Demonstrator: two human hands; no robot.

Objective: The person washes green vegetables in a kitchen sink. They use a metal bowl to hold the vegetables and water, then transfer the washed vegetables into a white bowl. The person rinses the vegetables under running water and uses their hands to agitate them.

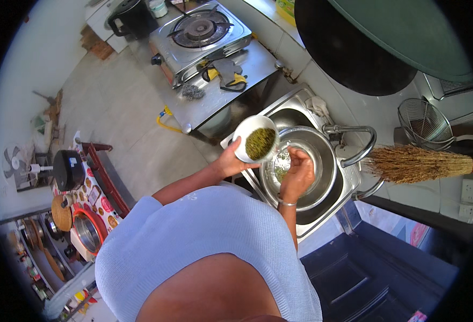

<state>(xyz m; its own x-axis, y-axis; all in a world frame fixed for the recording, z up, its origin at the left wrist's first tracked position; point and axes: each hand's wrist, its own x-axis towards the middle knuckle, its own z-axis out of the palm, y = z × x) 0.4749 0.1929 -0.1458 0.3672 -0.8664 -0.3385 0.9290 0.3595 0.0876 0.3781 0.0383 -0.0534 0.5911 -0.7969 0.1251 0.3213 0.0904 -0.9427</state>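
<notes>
My left hand (229, 162) grips the left side of a white bowl (240, 140), tilted over the edge of the sink. Inside it lies a heap of small green bits (259, 144), like beans or chopped leaves; I cannot tell which. Below and to the right, a round steel basin (329, 174) sits in the steel sink (304, 229). Some green bits and a wet shine show at the basin's bottom. My right hand (299, 174), with a bangle on the wrist, is over the basin, its fingers curled in. What they hold, if anything, is hidden.
A curved faucet (366, 144) rises at the sink's right, near a straw broom (419, 163) and a wire strainer (424, 123). Up left, a gas stove (199, 35) stands on a metal table with yellow-grey gloves (226, 74) and a scouring pad (193, 92). Large dark pans hang upper right.
</notes>
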